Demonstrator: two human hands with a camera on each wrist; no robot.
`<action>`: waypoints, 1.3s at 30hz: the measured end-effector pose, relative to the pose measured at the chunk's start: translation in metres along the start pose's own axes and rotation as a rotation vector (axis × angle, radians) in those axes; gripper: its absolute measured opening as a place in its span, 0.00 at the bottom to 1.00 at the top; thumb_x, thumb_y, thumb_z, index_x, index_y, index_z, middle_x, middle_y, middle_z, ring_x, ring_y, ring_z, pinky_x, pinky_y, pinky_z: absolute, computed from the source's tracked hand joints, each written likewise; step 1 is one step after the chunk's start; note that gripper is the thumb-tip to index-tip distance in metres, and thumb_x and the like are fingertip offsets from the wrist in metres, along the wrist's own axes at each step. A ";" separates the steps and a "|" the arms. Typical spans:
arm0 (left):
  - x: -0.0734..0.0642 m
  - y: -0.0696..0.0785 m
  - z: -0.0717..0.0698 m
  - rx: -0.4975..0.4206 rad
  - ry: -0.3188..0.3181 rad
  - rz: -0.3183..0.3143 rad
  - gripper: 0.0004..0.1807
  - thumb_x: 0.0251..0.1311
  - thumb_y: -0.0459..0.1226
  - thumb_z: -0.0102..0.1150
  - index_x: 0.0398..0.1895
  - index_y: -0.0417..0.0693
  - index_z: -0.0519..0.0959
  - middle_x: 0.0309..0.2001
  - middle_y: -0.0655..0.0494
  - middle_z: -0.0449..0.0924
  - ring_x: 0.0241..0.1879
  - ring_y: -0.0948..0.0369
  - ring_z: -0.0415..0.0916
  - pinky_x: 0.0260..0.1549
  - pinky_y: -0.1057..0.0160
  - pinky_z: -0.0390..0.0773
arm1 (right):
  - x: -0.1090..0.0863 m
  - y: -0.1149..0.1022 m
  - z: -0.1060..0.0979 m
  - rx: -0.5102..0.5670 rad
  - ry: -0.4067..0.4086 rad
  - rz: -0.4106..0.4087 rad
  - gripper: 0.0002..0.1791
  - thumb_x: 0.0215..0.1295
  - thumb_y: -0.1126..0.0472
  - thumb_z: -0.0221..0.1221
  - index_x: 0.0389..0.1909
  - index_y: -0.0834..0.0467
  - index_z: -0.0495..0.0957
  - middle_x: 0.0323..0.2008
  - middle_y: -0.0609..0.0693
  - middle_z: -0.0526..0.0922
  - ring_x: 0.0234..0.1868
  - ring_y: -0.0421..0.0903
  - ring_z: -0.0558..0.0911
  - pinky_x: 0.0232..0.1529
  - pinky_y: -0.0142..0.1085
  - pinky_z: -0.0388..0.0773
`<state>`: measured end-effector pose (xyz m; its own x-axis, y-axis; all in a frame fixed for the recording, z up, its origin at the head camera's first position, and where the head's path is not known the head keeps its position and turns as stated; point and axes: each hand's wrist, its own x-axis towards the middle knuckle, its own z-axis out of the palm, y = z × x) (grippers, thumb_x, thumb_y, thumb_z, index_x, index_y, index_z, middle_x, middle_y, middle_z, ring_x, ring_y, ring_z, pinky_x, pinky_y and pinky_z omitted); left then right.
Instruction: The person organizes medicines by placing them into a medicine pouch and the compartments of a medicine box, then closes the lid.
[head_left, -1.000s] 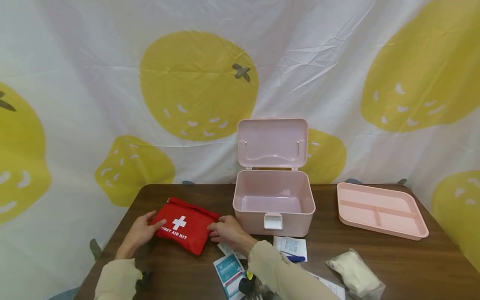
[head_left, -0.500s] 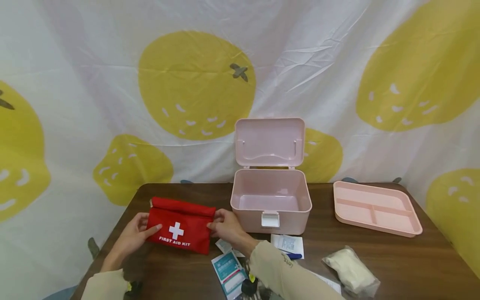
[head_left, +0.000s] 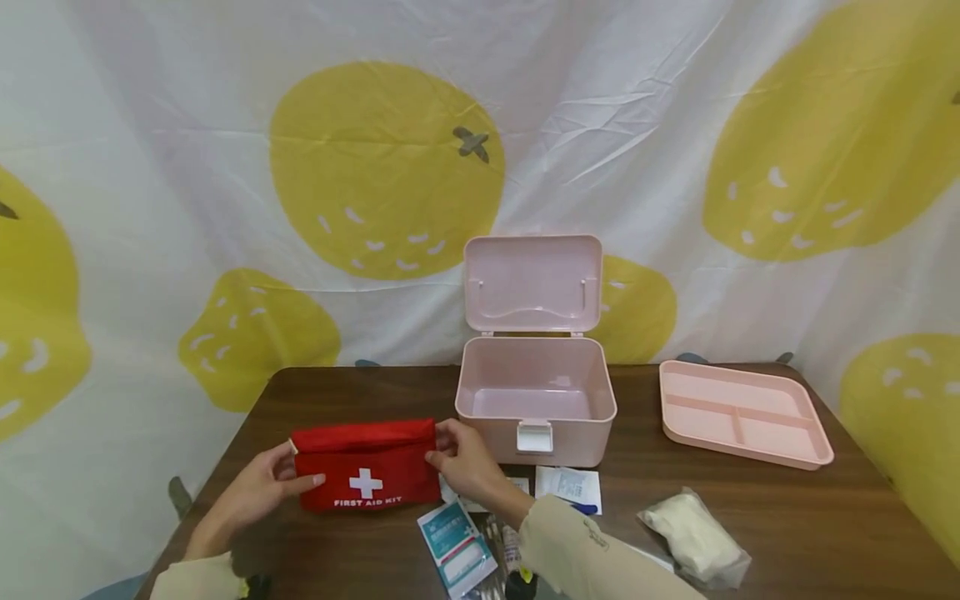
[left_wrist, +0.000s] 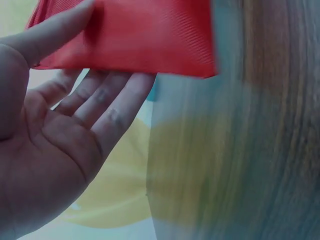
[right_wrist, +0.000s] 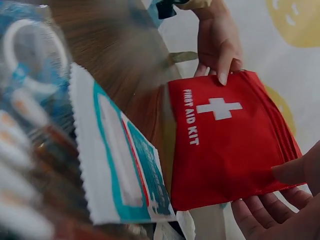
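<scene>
A red first aid pouch (head_left: 367,462) with a white cross and white lettering is held up between both hands at the left of the table. My left hand (head_left: 251,492) pinches its left end, thumb on the front and fingers behind, as the left wrist view also shows. At the other end, my right hand (head_left: 472,467) grips the pouch with the thumb in front and fingers behind. A zip (right_wrist: 284,131) runs along the top edge in the right wrist view.
Behind the right hand stands an open pink box (head_left: 536,400), lid up. A divided pink tray (head_left: 742,414) lies at the right. Nearer are a teal-and-white packet (head_left: 456,546), a bagged white bundle (head_left: 697,537) and small white packets (head_left: 567,485).
The pouch has turned from slanted to nearly level, its top edge now tipped toward the camera. Both hands have kept hold of its ends; the view has shifted slightly.
</scene>
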<state>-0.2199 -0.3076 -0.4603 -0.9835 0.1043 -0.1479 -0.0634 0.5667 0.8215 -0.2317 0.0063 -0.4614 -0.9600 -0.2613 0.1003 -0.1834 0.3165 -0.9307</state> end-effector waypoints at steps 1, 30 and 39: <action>0.000 0.000 0.000 -0.011 -0.026 0.028 0.32 0.55 0.44 0.72 0.60 0.40 0.73 0.52 0.44 0.83 0.49 0.52 0.82 0.50 0.51 0.82 | -0.002 0.000 -0.002 -0.016 -0.001 -0.013 0.15 0.63 0.69 0.62 0.50 0.63 0.78 0.38 0.52 0.82 0.37 0.45 0.80 0.41 0.36 0.81; -0.017 0.072 0.031 0.037 -0.326 0.258 0.18 0.65 0.45 0.63 0.54 0.48 0.79 0.47 0.51 0.85 0.44 0.58 0.83 0.41 0.65 0.84 | -0.050 0.016 -0.057 -0.138 0.050 -0.192 0.14 0.64 0.71 0.60 0.50 0.60 0.78 0.41 0.50 0.85 0.43 0.46 0.83 0.47 0.37 0.82; -0.019 0.073 0.035 0.054 -0.305 0.270 0.17 0.64 0.46 0.64 0.52 0.48 0.80 0.46 0.53 0.86 0.44 0.60 0.83 0.42 0.63 0.84 | -0.058 0.010 -0.059 -0.231 0.122 -0.295 0.18 0.59 0.72 0.63 0.52 0.66 0.78 0.43 0.54 0.85 0.45 0.48 0.84 0.48 0.39 0.82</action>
<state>-0.1999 -0.2394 -0.4166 -0.8676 0.4884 -0.0938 0.2075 0.5270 0.8242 -0.1907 0.0779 -0.4557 -0.8745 -0.2657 0.4057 -0.4846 0.4449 -0.7531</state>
